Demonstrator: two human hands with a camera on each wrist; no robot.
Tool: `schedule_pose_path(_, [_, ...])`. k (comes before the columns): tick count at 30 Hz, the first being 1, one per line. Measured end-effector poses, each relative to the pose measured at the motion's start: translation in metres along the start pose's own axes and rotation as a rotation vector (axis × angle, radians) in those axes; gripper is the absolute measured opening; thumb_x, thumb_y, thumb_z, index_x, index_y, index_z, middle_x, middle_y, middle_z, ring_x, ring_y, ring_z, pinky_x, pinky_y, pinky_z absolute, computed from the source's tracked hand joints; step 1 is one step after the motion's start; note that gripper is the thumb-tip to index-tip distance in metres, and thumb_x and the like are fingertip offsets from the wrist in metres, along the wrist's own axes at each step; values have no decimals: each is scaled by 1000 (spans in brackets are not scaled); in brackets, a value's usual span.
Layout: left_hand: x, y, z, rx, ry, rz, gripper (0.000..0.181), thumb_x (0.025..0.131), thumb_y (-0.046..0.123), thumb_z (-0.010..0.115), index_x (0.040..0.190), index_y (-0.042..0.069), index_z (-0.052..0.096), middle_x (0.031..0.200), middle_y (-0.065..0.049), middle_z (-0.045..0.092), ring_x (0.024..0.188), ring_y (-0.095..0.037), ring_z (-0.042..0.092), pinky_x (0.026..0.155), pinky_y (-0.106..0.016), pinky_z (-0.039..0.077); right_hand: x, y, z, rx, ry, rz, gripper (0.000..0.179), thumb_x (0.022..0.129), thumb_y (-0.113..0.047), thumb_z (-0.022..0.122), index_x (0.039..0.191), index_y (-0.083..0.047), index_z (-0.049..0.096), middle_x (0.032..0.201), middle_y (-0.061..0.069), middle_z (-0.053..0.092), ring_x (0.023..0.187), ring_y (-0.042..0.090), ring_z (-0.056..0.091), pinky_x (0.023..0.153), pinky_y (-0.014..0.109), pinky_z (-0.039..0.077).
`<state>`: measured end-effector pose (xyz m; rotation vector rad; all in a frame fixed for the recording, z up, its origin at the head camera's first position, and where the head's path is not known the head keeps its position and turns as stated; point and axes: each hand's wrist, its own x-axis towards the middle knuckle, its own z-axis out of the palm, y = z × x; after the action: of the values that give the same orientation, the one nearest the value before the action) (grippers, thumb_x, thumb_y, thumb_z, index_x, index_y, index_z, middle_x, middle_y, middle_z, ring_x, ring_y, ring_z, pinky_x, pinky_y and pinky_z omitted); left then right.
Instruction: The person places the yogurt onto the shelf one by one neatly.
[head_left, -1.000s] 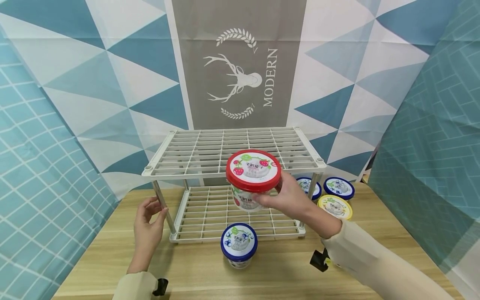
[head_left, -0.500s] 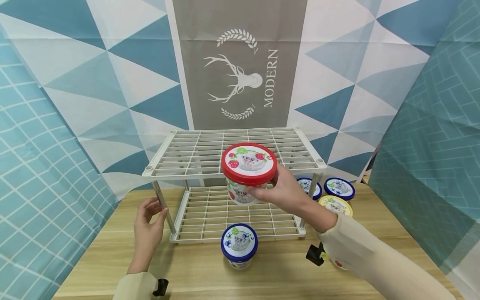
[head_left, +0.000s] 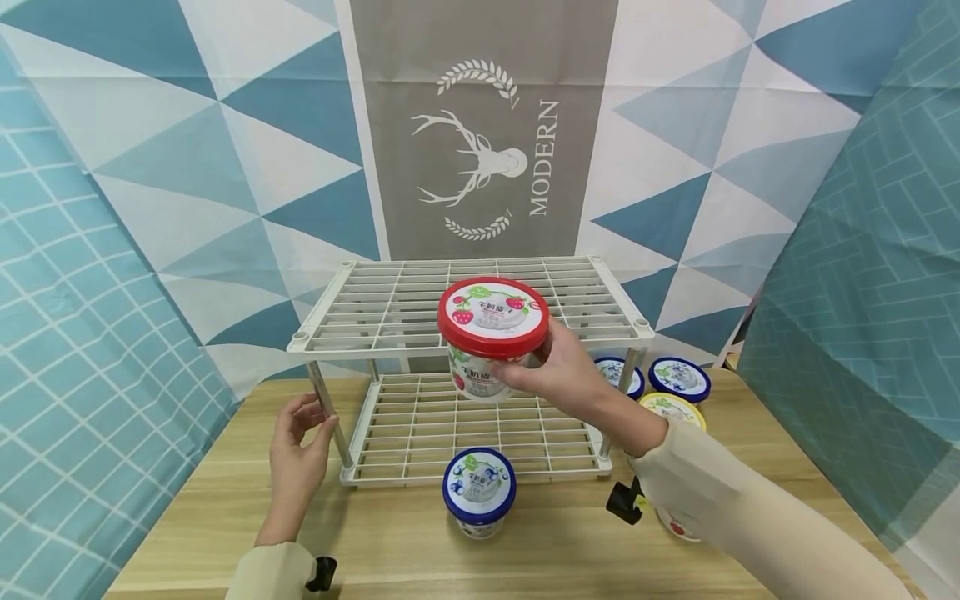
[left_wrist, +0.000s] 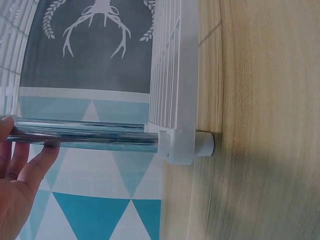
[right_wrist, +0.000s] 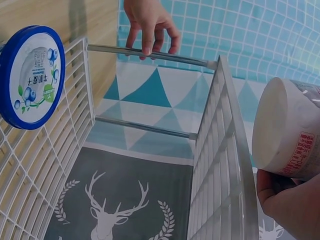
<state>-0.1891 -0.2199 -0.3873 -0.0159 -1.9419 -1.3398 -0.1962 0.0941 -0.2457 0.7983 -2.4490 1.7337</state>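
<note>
My right hand (head_left: 566,379) grips a large white tub with a red strawberry-printed lid (head_left: 493,318), held in the air before the front edge of the upper shelf. From the right wrist view, the tub's pale underside (right_wrist: 270,125) shows beside that shelf, apart from it. At the left, my left hand (head_left: 300,450) pinches the front metal post (left_wrist: 100,137) of the white two-tier wire rack (head_left: 390,352), thumb and fingers on either side of it. A smaller tub with a blue blueberry-printed lid (head_left: 478,486) stands before the lower shelf's front edge.
Two blue-lidded tubs, one behind the rack's right post and another blue lid (head_left: 679,379) farther right, stand near a yellow-lidded tub (head_left: 671,407). Another tub (head_left: 677,525) is mostly hidden under my right sleeve. Patterned cloth hangs behind the wooden table (head_left: 555,550).
My right hand has lifted the red-lidded tub higher and slightly to the left, toward the upper shelf. The left hand stays on the post.
</note>
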Motion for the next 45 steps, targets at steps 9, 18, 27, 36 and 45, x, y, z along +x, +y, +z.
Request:
schedule_pose_path(9, [0,3,0,-10,3,13,38,80,-14,63,115,-10,50,91,9,54,79,5,56,65,-2,46,6,-4,3,16,-15,-37,66,79,-11,70,135,-8,38,133,13,50,121,31,51,89,42,53])
schedule_pose_path(18, [1,-1,-1,0,2,30,39,79,-15,63,115,-10,49,92,9,55,79,4,56,65,-3,47,15,-6,6,43,-11,-31,64,80,-11,70,135,-10,37,133,10,50,122,29,50,90,42,53])
schedule_pose_path(27, [0,0,-1,-10,-5,5,38,80,-15,62,115,-9,50,92,10,55,80,4,56,63,-3,48,21,-6,8,60,-7,-47,61,81,-11,68,135,-7,38,132,12,51,120,29,52,93,41,51])
schedule_pose_path(36, [-1,0,-1,-11,-9,-1,38,80,-15,62,115,-9,49,92,7,55,80,4,56,63,-4,48,29,-5,6,62,6,-28,59,82,-14,67,134,-7,40,130,12,53,115,29,55,90,40,53])
schedule_pose_path(45, [-1,1,-1,-15,-9,-24,38,80,-14,62,115,-8,49,91,8,55,80,4,56,63,-4,48,38,-9,7,29,0,0,61,82,-16,69,134,-10,39,129,10,53,113,28,55,90,41,53])
